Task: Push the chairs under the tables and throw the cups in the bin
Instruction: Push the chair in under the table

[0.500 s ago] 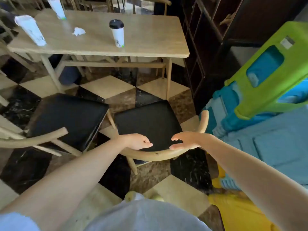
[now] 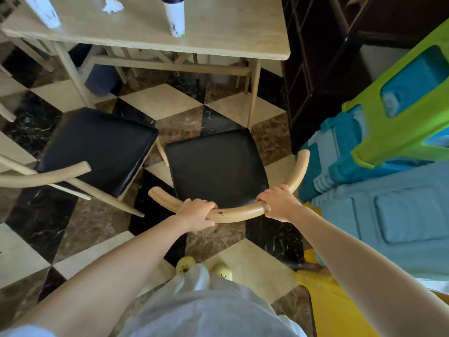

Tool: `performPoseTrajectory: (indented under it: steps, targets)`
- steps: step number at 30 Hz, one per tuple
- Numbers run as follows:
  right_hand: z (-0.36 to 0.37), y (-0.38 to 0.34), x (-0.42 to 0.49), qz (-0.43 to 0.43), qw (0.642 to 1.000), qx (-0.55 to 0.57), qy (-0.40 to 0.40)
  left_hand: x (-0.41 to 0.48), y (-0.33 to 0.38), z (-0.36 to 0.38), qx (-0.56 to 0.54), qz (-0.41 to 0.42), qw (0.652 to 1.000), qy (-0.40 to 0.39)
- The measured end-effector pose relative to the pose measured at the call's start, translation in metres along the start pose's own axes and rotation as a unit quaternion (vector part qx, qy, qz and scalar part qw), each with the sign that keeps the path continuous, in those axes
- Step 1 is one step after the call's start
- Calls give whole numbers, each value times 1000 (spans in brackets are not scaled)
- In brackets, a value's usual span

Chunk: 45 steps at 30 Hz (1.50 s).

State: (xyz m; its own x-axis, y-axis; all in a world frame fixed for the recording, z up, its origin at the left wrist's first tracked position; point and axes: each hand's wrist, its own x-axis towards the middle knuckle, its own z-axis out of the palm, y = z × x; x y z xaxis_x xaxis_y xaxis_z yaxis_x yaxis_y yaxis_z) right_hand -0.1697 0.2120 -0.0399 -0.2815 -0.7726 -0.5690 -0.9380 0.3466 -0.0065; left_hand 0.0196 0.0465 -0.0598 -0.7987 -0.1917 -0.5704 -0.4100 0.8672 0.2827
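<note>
While left hand (image 2: pixel 198 212) and right hand (image 2: pixel 279 206) grip chair (image 2: pixel 216 166), cup (image 2: pixel 174 17) sits lidded.

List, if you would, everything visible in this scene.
Table: one, light wood, top.
Chairs: two, black seats, wooden backrests; one held before the table, the other left of it.
Paper cups: two, white, on the table; one black-lidded, the other far left.
Crumpled tissue: one, white, on the table.
Bin: one, dark blue, under the table.
Plastic playset: one, green and blue, right.
Slippers: two, yellow, bottom centre.
Left hand, right hand: gripping the held chair's backrest.
</note>
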Motion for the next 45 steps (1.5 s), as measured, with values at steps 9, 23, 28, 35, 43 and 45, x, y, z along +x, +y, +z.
performPoseTrajectory:
  steps: [9, 23, 28, 35, 43, 45]
  targets:
    - [-7, 6, 14, -34, 996, -11, 83, 0, -18, -15, 15, -24, 999, 17]
    - [-80, 23, 64, -78, 996, 39, 32, 18, -63, -88, 53, -14, 998, 8]
    - [-97, 34, 83, -74, 997, -7, 32, 29, -78, -114, 62, 2, 998, -1]
    - [-125, 47, 101, -40, 997, 30, 62, 55, -96, -167, 65, 21, 998, 15]
    - [-178, 71, 133, -2, 996, 55, 76, 101, -116, -251, 64, 51, 997, -2]
    - [-192, 77, 145, 4, 996, 53, 76, 115, -125, -268, 66, 57, 996, 0]
